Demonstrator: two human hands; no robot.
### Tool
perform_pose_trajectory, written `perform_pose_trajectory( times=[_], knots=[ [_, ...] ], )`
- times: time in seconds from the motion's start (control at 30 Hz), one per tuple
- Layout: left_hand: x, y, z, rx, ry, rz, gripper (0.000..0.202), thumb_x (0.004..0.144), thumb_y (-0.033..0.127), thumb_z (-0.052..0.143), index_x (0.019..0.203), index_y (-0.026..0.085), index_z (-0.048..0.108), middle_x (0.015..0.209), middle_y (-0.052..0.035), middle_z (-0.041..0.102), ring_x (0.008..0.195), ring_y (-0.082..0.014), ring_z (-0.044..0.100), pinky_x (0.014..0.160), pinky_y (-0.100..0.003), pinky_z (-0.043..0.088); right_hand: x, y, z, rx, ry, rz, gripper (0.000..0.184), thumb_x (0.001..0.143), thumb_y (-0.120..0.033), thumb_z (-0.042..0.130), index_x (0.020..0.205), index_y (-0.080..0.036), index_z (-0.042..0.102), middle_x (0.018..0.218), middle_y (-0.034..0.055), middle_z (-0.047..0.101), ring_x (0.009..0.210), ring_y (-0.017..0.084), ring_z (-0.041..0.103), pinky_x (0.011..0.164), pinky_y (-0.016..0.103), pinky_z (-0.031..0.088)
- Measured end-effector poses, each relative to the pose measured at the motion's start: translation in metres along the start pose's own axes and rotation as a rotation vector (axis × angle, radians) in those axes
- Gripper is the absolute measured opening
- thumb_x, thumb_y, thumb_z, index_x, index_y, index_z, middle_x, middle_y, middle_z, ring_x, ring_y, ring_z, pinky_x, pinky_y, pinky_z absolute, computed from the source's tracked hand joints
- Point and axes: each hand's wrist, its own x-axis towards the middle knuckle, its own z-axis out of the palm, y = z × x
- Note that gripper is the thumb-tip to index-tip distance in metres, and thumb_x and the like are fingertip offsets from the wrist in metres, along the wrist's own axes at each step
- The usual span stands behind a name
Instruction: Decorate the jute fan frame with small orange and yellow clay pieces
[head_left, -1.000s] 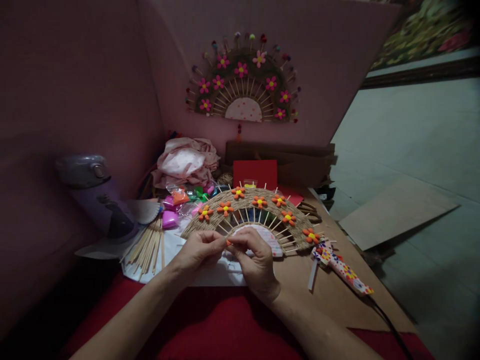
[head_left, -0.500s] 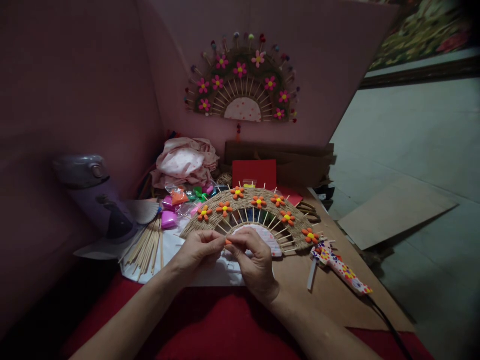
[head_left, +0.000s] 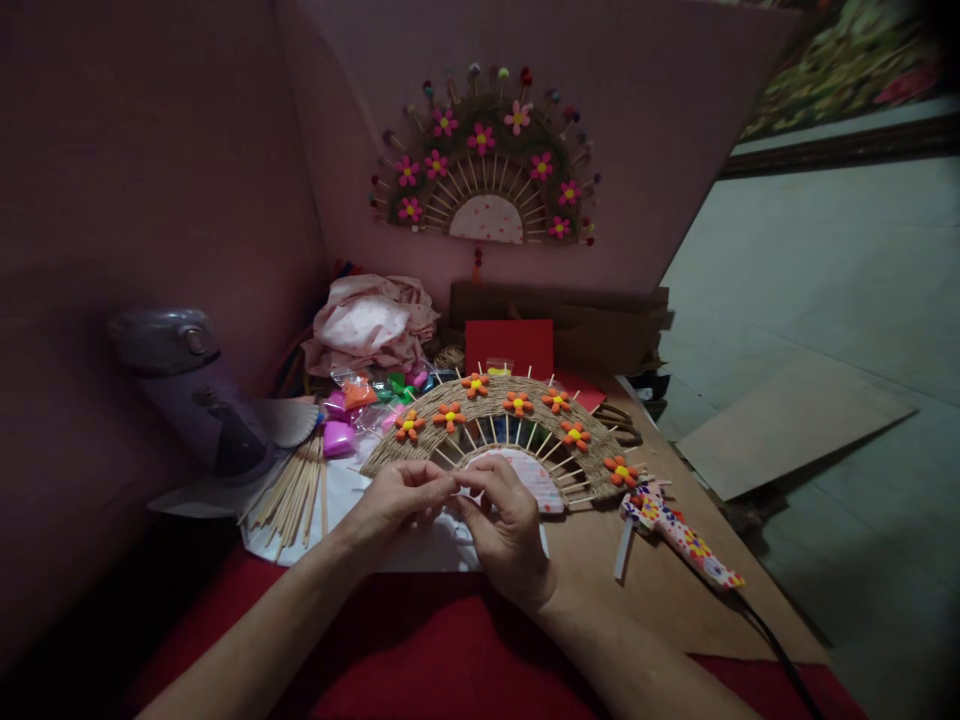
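Over the white paper point(head_left: 427, 558), my left hand point(head_left: 401, 500) is closed in a pinch. Its fingertips meet those of my right hand point(head_left: 510, 525), whose thumb and index finger are bent close together. The small piece of orange modelling clay seen between them earlier is now hidden by the fingers. Just beyond my hands lies a half-round fan point(head_left: 495, 400) of wound twine and thin sticks. Orange clay flowers point(head_left: 517, 403) with yellow centres dot its band. Its inner half-circle point(head_left: 536, 480) is covered in pale dotted cloth.
Wooden sticks point(head_left: 296, 495) and a purple bottle point(head_left: 199, 400) are on the left. Bags of coloured clay point(head_left: 340, 438) and crumpled pink cloth point(head_left: 371, 320) lie behind. A cloth-covered glue gun point(head_left: 686, 540) with its cord rests right on cardboard point(head_left: 652, 610). A finished fan point(head_left: 484, 170) hangs behind.
The fingers have shifted slightly at the fingertips, and the orange clay has gone out of sight between them. My right hand has tilted a little. The other things stay put.
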Motion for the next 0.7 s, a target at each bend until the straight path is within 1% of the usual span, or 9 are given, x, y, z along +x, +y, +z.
perform_pose_trajectory(
  times=[0.07, 0.17, 0.23, 0.37, 0.43, 0.53, 0.63, 0.7],
  knots=[
    [-0.0008, 0.0018, 0.0006, -0.032, -0.027, 0.002, 0.029, 0.071, 0.038, 0.069, 0.068, 0.011, 0.061, 0.048, 0.0045, 0.042, 0.043, -0.0044, 0.031, 0.042, -0.02, 0.018, 0.0002, -0.0004, -0.0003, -0.014, 0.005, -0.004, 0.017, 0.081, -0.015, 0.06, 0.097, -0.019, 0.064, 0.087, 0.0056, 0.056, 0.08, 0.017, 0.055, 0.067, 0.029, 0.047],
    [-0.0019, 0.0037, 0.0021, -0.069, -0.055, 0.008, 0.032, 0.075, 0.04, 0.064, 0.063, 0.012, 0.058, 0.049, 0.0045, 0.04, 0.044, -0.0049, 0.029, 0.042, -0.021, 0.018, 0.001, -0.0003, -0.0004, -0.025, 0.025, -0.008, 0.012, 0.082, -0.015, 0.059, 0.092, -0.019, 0.064, 0.086, 0.0052, 0.057, 0.08, 0.017, 0.056, 0.069, 0.029, 0.047],
    [-0.0021, 0.0036, 0.0027, -0.068, -0.046, 0.012, 0.033, 0.076, 0.042, 0.063, 0.063, 0.012, 0.057, 0.049, 0.0043, 0.041, 0.043, -0.0048, 0.029, 0.042, -0.021, 0.018, 0.0014, -0.0005, -0.0004, -0.031, 0.027, -0.011, 0.01, 0.083, -0.014, 0.058, 0.089, -0.019, 0.064, 0.085, 0.0051, 0.056, 0.08, 0.017, 0.055, 0.069, 0.029, 0.046],
    [-0.0014, 0.0021, 0.0018, -0.049, -0.022, 0.017, 0.029, 0.072, 0.039, 0.068, 0.066, 0.012, 0.059, 0.048, 0.0052, 0.042, 0.042, -0.0042, 0.029, 0.041, -0.02, 0.019, 0.0011, -0.0014, -0.0004, -0.04, 0.016, -0.014, 0.012, 0.082, -0.015, 0.059, 0.093, -0.019, 0.063, 0.084, 0.0051, 0.057, 0.078, 0.017, 0.055, 0.069, 0.03, 0.046],
    [-0.0008, 0.0016, 0.0009, -0.056, -0.012, 0.007, 0.03, 0.072, 0.04, 0.068, 0.066, 0.012, 0.059, 0.048, 0.0053, 0.042, 0.042, -0.0041, 0.029, 0.041, -0.02, 0.018, 0.0008, -0.0014, -0.0002, -0.041, 0.019, -0.013, 0.012, 0.083, -0.016, 0.059, 0.093, -0.019, 0.064, 0.085, 0.0051, 0.057, 0.079, 0.017, 0.055, 0.07, 0.03, 0.046],
    [0.0, 0.0007, -0.0001, -0.042, 0.005, 0.01, 0.032, 0.072, 0.043, 0.067, 0.065, 0.013, 0.058, 0.047, 0.0053, 0.041, 0.041, -0.0039, 0.029, 0.04, -0.019, 0.017, 0.0006, -0.0011, 0.0001, -0.039, 0.023, -0.01, 0.009, 0.084, -0.016, 0.058, 0.089, -0.02, 0.064, 0.085, 0.005, 0.056, 0.08, 0.017, 0.055, 0.07, 0.03, 0.046],
    [0.0001, -0.0003, -0.0001, -0.002, 0.017, 0.038, 0.032, 0.07, 0.041, 0.069, 0.063, 0.013, 0.058, 0.046, 0.0057, 0.041, 0.041, -0.0038, 0.03, 0.04, -0.019, 0.019, 0.0008, -0.0016, -0.0002, -0.033, 0.003, -0.011, 0.011, 0.083, -0.016, 0.058, 0.093, -0.02, 0.063, 0.086, 0.0049, 0.057, 0.08, 0.017, 0.055, 0.069, 0.03, 0.046],
    [-0.0001, 0.0002, 0.0, 0.032, 0.033, 0.039, 0.033, 0.069, 0.043, 0.069, 0.062, 0.012, 0.057, 0.045, 0.0059, 0.04, 0.04, -0.0036, 0.03, 0.04, -0.019, 0.019, 0.0013, -0.0016, -0.0006, -0.023, -0.015, -0.015, 0.01, 0.084, -0.016, 0.058, 0.091, -0.02, 0.063, 0.083, 0.0043, 0.058, 0.078, 0.017, 0.055, 0.069, 0.03, 0.046]
  ],
)
